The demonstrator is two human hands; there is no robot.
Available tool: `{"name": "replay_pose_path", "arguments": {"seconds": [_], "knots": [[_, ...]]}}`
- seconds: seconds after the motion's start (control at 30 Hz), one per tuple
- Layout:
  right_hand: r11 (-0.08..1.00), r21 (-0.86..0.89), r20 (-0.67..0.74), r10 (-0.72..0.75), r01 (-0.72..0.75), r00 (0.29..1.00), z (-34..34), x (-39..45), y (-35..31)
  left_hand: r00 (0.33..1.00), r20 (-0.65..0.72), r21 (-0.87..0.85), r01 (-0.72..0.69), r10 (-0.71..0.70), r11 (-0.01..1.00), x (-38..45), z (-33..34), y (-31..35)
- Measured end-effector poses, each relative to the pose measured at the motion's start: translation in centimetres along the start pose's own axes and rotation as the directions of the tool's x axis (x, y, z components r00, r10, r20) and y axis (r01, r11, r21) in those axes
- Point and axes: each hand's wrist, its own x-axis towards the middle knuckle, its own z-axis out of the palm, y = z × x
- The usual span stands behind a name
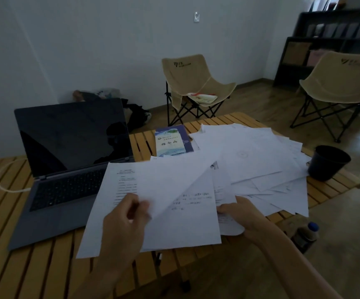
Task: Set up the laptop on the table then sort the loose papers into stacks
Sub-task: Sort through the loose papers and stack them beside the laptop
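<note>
Paper is the whole matter here: thin, light, limp sheets that bend under their own weight and slide easily over one another. The loose papers (258, 156) lie fanned in an untidy overlapping heap across the right half of the slatted wooden table (23, 272), right of centre in the frame, some corners hanging past the table's near-right edge. The left hand (124, 223), lower centre, pinches one lifted sheet (170, 182) between thumb and curled fingers at its near corner; the sheet rises and curls away toward the heap, blurred at the grip. Beneath it a printed sheet (112, 203) lies flat, overlapping the laptop's near-right corner. The right hand (241, 214) grips the near edge of a small bundle of pages, thumb on top, fingers curled under and mostly hidden. The laptop (67, 160) already stands open at left of the frame, screen dark, a pale cable (0, 180) looping from its left side, so that part looks done and the sorting is barely begun. Judging by the way they lie, single sheets are best taken at a corner or short edge, peeled rather than dragged, since a pull could carry neighbours off the table. A booklet (170, 141) lies behind the heap, and a dark cup (327, 162) stands at the right edge, touching the papers.
</note>
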Motion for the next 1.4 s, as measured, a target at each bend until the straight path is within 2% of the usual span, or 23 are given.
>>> {"name": "replay_pose_path", "arguments": {"seconds": [0.07,0.1,0.13,0.27,0.3,0.47,0.63,0.67,0.7,0.73,0.77,0.8,0.83,0.87,0.9,0.93,0.97,1.07,1.1,1.2,1.27,1.33,1.4], "knots": [[0.999,0.006,-0.030,-0.034,0.034,0.999,0.1,0.0,0.0,0.955,-0.116,-0.286,0.232,-0.274,0.930,1.5,-1.0,-0.2],[0.999,0.007,-0.063,-0.048,0.048,0.997,0.1,0.2,0.1,0.899,-0.108,-0.467,0.332,-0.425,0.820,2.4,-1.9,-0.7],[0.998,0.006,-0.095,-0.056,0.057,0.994,0.1,0.2,0.1,0.849,-0.056,-0.567,0.406,-0.525,0.717,3.1,-2.8,-1.2],[0.997,-0.035,-0.068,-0.066,0.064,0.995,0.1,0.9,0.2,0.700,0.195,-0.734,0.569,-0.687,0.372,2.9,-3.9,-3.3],[0.997,-0.054,-0.071,-0.066,0.062,0.995,0.0,1.0,0.3,0.681,0.232,-0.737,0.589,-0.695,0.332,2.5,-3.7,-3.5],[0.999,0.017,-0.048,0.033,-0.033,0.998,-0.7,0.8,0.8,0.657,0.250,-0.696,0.632,-0.711,0.340,0.4,-2.2,-4.1],[0.985,0.160,-0.070,0.074,-0.062,0.995,-4.7,0.7,0.9,0.581,0.221,-0.661,0.680,-0.783,0.318,-0.7,-1.5,-4.9],[0.978,0.196,-0.060,0.083,-0.070,0.995,-5.5,0.7,1.1,0.581,0.210,-0.608,0.707,-0.786,0.361,-0.9,-1.4,-4.7],[0.975,0.207,-0.053,0.090,-0.077,0.995,-6.0,0.6,1.3,0.611,0.190,-0.476,0.742,-0.768,0.472,-1.3,-1.3,-4.0],[0.980,0.181,-0.056,0.095,-0.084,0.994,-6.3,0.3,1.4,0.682,0.150,-0.284,0.723,-0.716,0.630,-1.9,-1.0,-3.4],[0.983,0.156,-0.062,0.102,-0.091,0.993,-6.4,0.1,1.6,0.804,0.091,-0.115,0.595,-0.588,0.795,-2.9,-0.5,-2.7],[0.985,0.148,-0.074,0.102,-0.090,0.992,-6.5,0.0,1.7,0.943,0.031,0.059,0.328,-0.330,0.943,-3.9,0.1,-2.2],[0.983,0.155,-0.070,0.105,-0.094,0.992,-6.5,-0.1,1.6,0.996,0.088,0.236,-0.033,0.012,0.971,-4.8,0.8,-1.9],[0.980,0.176,-0.062,0.108,-0.095,0.992,-6.7,0.0,1.7,0.938,0.186,0.365,-0.342,0.292,0.866,-5.4,2.0,-1.8],[0.975,0.201,-0.057,0.112,-0.099,0.992,-6.9,0.0,1.6,0.824,0.319,0.440,-0.567,0.469,0.697,-5.6,3.4,-2.2],[0.973,0.211,-0.058,0.113,-0.099,0.992,-7.1,-0.1,1.5,0.753,0.394,0.464,-0.658,0.527,0.593,-5.3,4.8,-2.6],[0.972,0.220,-0.069,0.106,-0.089,0.992,-7.4,-0.3,1.4,0.699,0.399,0.478,-0.711,0.594,0.515,-4.8,6.3,-2.8],[0.952,0.307,-0.177,0.053,0.004,0.983,-9.0,0.2,2.2,0.653,0.471,0.364,-0.756,0.593,0.544,-3.3,8.7,-0.8],[0.937,0.346,-0.215,0.026,0.052,0.976,-10.3,1.8,4.1,0.653,0.440,0.347,-0.756,0.616,0.554,-2.8,9.3,-0.3],[0.878,0.465,-0.256,0.008,0.116,0.967,-12.2,3.1,6.2,0.711,0.460,0.247,-0.677,0.531,0.693,-2.2,10.5,0.6],[0.871,0.481,-0.262,0.032,0.102,0.964,-10.8,0.4,3.3,0.726,0.496,0.325,-0.664,0.477,0.673,-2.0,10.9,0.4],[0.900,0.433,-0.254,0.076,0.043,0.964,-9.8,-0.9,1.6,0.761,0.555,0.446,-0.613,0.336,0.652,-1.8,11.6,0.2],[0.923,0.384,-0.239,0.087,0.012,0.967,-9.4,-1.0,1.3,0.795,0.557,0.466,-0.538,0.239,0.703,-1.8,11.9,0.3]]}}
